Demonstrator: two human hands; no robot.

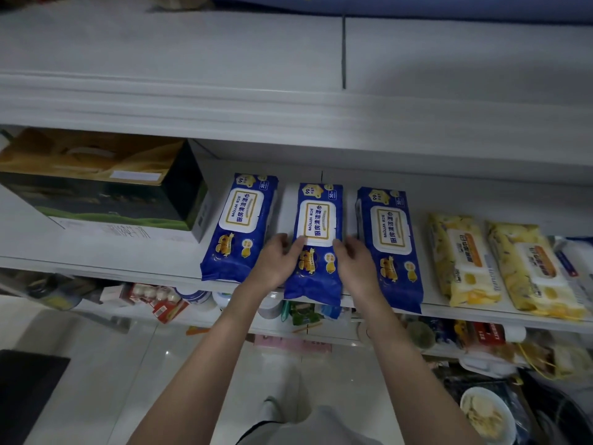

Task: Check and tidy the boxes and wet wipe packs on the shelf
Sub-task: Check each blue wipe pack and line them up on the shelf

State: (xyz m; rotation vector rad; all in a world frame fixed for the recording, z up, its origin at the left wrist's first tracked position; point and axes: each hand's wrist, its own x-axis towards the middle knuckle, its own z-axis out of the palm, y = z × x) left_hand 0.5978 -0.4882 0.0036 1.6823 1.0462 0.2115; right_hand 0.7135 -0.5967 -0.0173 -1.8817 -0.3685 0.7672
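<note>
While left hand (pixel 277 261) and right hand (pixel 354 263) clasp middle blue pack (pixel 318 216) | grip: curled

The dark box (pixel 96 187) runs off the left edge, and a white pack (pixel 576 261) gets chopped at the right. The clutter below (pixel 160 301) is pure blur. The left hand (pixel 276 263) and right hand (pixel 355 263) cover the sides of the middle blue pack (pixel 318 216).

Both bare forearms reach forward side by side, the left hand (pixel 278 263) and right hand (pixel 355 266) each clasping one side of the middle blue pack (pixel 317 216), thumbs on top.
</note>
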